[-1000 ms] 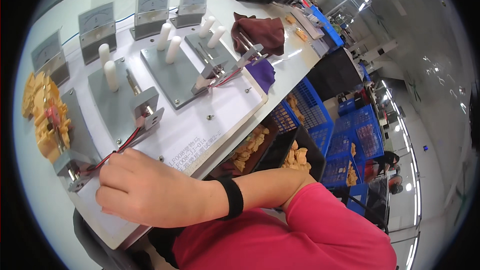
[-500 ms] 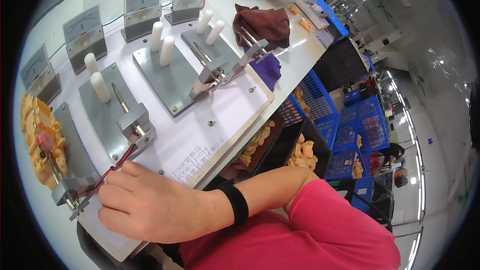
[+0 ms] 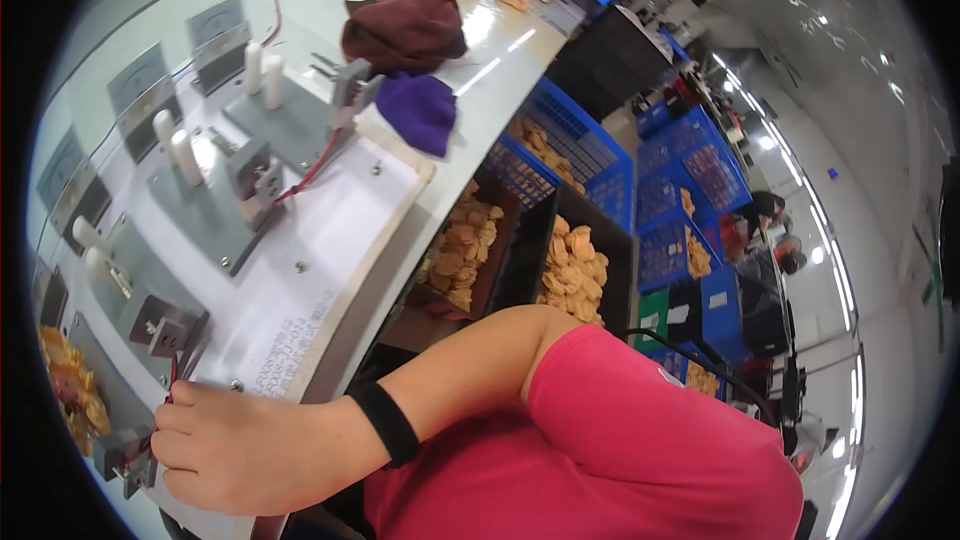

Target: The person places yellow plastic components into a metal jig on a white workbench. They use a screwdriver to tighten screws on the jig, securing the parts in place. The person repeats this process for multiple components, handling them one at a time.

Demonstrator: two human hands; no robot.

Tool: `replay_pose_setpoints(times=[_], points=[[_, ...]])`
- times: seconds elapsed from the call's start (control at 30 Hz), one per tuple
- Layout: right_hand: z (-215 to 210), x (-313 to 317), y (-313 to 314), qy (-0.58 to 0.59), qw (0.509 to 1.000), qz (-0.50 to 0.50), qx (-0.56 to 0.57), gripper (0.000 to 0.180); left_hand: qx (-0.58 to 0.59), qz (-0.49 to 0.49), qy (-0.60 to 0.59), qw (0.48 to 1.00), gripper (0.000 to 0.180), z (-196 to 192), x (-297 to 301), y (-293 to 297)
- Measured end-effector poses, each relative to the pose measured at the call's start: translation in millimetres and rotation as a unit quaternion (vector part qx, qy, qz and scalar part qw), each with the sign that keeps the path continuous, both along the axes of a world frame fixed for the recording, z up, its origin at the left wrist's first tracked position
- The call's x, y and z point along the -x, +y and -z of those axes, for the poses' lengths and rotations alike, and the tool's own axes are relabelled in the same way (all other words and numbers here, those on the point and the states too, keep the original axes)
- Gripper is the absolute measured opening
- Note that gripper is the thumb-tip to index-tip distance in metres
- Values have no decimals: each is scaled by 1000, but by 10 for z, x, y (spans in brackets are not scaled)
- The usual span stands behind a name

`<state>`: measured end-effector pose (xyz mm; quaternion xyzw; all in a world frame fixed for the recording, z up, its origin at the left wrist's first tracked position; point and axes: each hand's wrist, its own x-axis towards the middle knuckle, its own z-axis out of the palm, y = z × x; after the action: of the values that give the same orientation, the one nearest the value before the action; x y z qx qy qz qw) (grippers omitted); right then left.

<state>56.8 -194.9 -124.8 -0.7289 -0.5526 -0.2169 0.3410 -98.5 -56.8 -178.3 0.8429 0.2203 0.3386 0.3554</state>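
Observation:
My right hand [image 3: 240,450] rests at the near left edge of a white board [image 3: 320,240], its fingers curled in. The fingertips are turned away, so whatever they hold is hidden. Thin red and black wires [image 3: 172,370] run close to the knuckles. Beside the fingers is the grey clamp block [image 3: 125,455] of the leftmost fixture, with a yellow-orange moulded piece [image 3: 70,395] on it, partly cut off by the rim. More grey plates [image 3: 205,215] with white pegs [image 3: 187,158] and metal clamps [image 3: 260,180] stand along the board. My left hand is out of view.
Panel meters [image 3: 140,85] line the board's far side. A brown cloth [image 3: 405,30] and a purple cloth [image 3: 415,112] lie on the table past the board. Right of the table edge sit a black bin [image 3: 625,240] and blue crates [image 3: 590,130] containing yellow-orange pieces.
The view has swung right, so the fixtures and cloths appear farther left. My right hand stays curled beside the leftmost clamp, showing slightly lower and farther left.

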Motion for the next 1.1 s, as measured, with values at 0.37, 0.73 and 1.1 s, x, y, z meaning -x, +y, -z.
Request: replay_pose_setpoints(times=[0.37, 0.73, 1.1], points=[[62, 18, 48, -5, 1000, -10, -25, 11, -6, -6, -8, 1000, 70, 8, -28, 20], [64, 7, 48, -19, 999, -21, -31, 11, -7, 5, -11, 1000, 68, 29, -3, 43], [-89, -40, -19, 10, 998, -69, 11, 11, 106, 46, 27, 993, 61, 52, 100, 30]])
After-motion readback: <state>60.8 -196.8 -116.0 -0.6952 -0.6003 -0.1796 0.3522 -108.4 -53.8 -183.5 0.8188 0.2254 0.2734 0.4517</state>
